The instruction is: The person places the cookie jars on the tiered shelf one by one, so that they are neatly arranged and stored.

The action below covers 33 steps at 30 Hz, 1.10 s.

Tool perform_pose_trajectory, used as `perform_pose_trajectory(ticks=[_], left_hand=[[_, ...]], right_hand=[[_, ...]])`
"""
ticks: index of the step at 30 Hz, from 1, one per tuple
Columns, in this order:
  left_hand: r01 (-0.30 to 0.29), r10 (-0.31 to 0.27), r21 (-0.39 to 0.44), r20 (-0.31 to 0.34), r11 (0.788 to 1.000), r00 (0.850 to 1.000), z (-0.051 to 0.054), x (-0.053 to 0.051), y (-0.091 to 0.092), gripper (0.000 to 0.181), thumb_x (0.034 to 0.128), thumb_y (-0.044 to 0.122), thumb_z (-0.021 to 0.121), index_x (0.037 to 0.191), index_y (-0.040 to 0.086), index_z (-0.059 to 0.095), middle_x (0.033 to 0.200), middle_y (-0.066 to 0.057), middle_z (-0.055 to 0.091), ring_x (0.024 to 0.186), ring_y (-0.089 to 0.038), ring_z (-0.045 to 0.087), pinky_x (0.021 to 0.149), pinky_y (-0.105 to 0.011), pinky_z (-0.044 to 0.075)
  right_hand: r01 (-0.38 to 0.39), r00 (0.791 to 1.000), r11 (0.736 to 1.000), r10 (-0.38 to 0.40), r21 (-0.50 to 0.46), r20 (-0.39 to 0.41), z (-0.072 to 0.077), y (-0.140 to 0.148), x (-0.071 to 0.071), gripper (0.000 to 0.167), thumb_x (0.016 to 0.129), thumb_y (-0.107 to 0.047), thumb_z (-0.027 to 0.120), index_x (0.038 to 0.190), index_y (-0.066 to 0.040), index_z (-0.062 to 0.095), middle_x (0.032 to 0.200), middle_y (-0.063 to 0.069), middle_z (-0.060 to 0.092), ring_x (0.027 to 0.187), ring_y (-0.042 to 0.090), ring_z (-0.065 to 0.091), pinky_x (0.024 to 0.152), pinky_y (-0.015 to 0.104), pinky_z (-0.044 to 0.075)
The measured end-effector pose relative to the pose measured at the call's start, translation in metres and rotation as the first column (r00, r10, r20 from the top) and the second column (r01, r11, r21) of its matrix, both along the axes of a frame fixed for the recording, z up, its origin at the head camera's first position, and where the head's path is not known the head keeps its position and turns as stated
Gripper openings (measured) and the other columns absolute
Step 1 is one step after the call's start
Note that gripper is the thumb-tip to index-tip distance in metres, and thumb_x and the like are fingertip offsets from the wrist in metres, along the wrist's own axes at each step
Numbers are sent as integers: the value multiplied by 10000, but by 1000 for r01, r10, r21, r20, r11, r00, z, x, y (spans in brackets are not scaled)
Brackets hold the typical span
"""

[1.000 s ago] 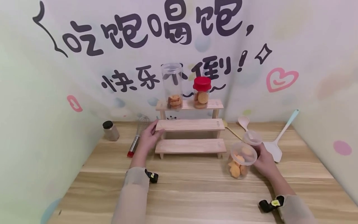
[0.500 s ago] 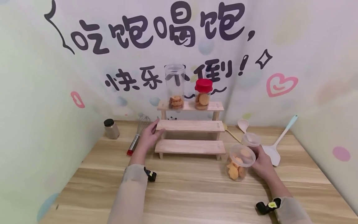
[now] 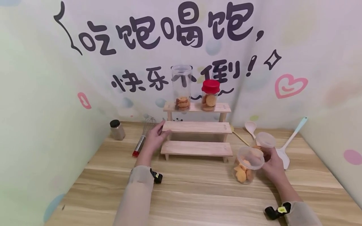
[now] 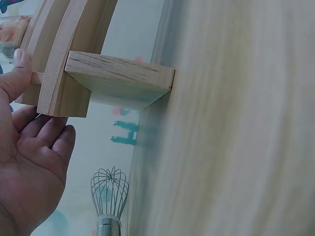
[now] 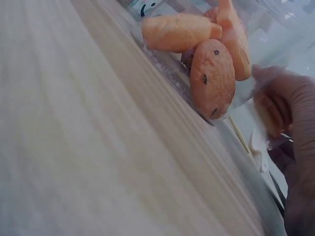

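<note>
At the left end of the three-tier wooden rack [image 3: 197, 127], my left hand [image 3: 154, 139] grips the middle shelf. In the left wrist view the thumb lies on one side of the shelf end [image 4: 64, 98] and the fingers on the other. My right hand [image 3: 272, 164] holds a small clear container [image 3: 266, 139] with cookies [image 5: 270, 115] in it. Just in front of that hand stands a wider clear jar [image 3: 250, 157] with orange and brown cookies [image 5: 212, 78]. The top shelf bears a tall clear jar [image 3: 181, 84] and a red-lidded jar [image 3: 210, 94], both with cookies.
A whisk [image 3: 142, 138] and a black-capped shaker [image 3: 117, 130] lie and stand left of the rack. To the right are a yellow-handled utensil [image 3: 240, 138], a pale spoon [image 3: 250, 127] and a white spatula [image 3: 284, 157]. A printed wall covering closes off the back.
The view has shifted slightly, so the scene sits further right. Cookies show more clearly in the small container at my right hand. My left hand stays on the middle shelf.
</note>
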<state>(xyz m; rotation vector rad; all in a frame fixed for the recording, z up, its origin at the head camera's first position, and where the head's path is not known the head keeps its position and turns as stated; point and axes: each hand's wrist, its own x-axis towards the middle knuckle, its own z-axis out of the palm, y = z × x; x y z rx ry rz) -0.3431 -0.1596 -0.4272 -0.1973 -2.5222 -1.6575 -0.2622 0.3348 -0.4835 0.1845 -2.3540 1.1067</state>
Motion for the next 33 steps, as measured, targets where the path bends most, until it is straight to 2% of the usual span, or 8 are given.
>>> perform_pose_trajectory(ticks=[4,8,11,15,19,24,28,33], left_hand=[[-17,17,-10,-3,1000,1000,1,0,1,754,920,505,689,1567,305,358,1594,-111,364,1436,-284,391,1154,-377,374],[-29,29,-15,4,999,1000,0,1,2,752,924,493,690,1568,290,360,1595,-110,364,1432,-292,398,1154,-386,375],[-29,30,-19,18,999,999,-2,3,2,758,928,483,693,1572,259,361,1599,-106,356,1431,-296,399,1155,-393,374],[-32,33,-30,22,999,999,-3,3,1,751,930,489,690,1571,276,361,1600,-104,354,1432,-295,397,1158,-400,369],[-35,36,-50,14,998,999,2,1,-2,735,931,499,683,1565,328,354,1602,-104,353,1432,-298,396,1164,-411,360],[-31,32,-27,9,999,999,5,0,-3,736,936,464,693,1569,300,355,1604,-107,348,1436,-291,392,1166,-390,357],[-27,27,-7,4,1000,1000,5,-1,-1,731,938,443,699,1568,284,364,1603,-108,350,1436,-290,392,1164,-390,362],[-22,22,-1,9,1000,1000,0,-3,2,744,924,466,706,1565,286,372,1606,-91,346,1433,-279,398,1155,-387,374]], right_hand=[[25,1000,998,-26,-52,-9,7,-1,-2,529,793,-21,820,1255,-7,564,969,-272,565,811,-79,532,714,31,449],[40,999,997,-40,-63,-9,21,-4,-2,524,805,-20,811,1252,26,542,1086,-68,637,865,-78,541,757,46,467],[105,994,993,-103,-45,43,45,-9,6,573,826,-183,841,1270,-7,526,1113,85,624,891,-41,519,728,74,440],[149,986,988,-145,-50,81,94,-23,16,686,816,-363,852,1333,-78,501,1210,78,596,934,12,520,721,100,414],[103,994,989,-97,-107,53,139,-50,18,768,812,-341,860,1436,-148,456,1320,97,597,988,6,543,779,63,421],[-21,1000,977,25,-212,16,173,-100,12,807,806,-296,872,1474,-177,433,1309,119,622,1024,80,592,866,117,480],[-119,992,959,123,-257,-2,185,-140,0,797,811,-343,863,1462,-176,435,1303,94,623,1046,166,606,864,181,517],[-186,981,943,192,-277,-3,181,-184,-19,809,800,-388,864,1451,-161,441,1271,116,635,1047,243,599,860,271,513]])
